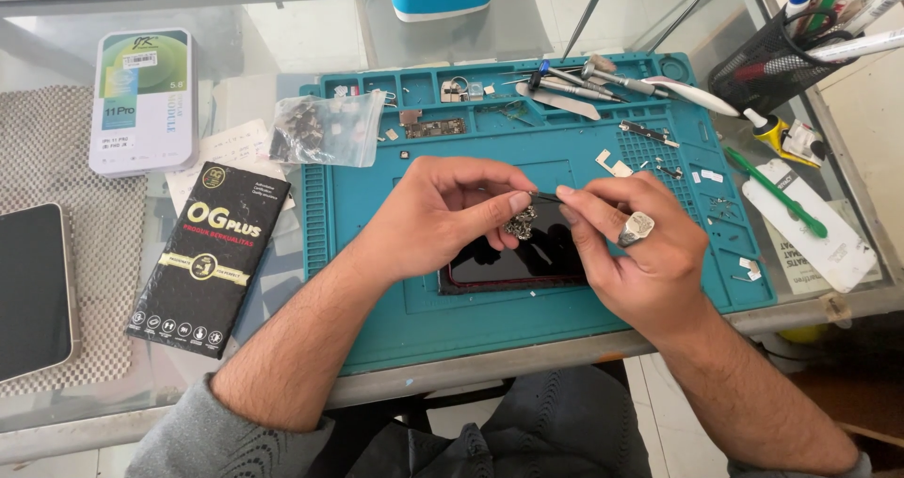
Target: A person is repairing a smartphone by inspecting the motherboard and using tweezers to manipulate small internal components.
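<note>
Your left hand (pixel 443 216) pinches a small metal part (pixel 521 223) just above the dark phone (pixel 513 269), while your right hand (pixel 633 247) clamps thin tweezers (pixel 544 196) lying sideways, tip touching the part's top.

Seen from above, two bare hands meet over a teal repair mat (pixel 377 280) on a glass table (pixel 282 26). The left hand (pixel 443 216) pinches a small metallic part (pixel 521 223), while the right hand (pixel 633 247), wearing a silver ring (pixel 637 227), holds thin dark tweezers (pixel 544 197) against it. A dark phone (pixel 513 269) lies on the mat just beneath them. Screwdrivers (pixel 589 81) rest along the mat's far edge.
</note>
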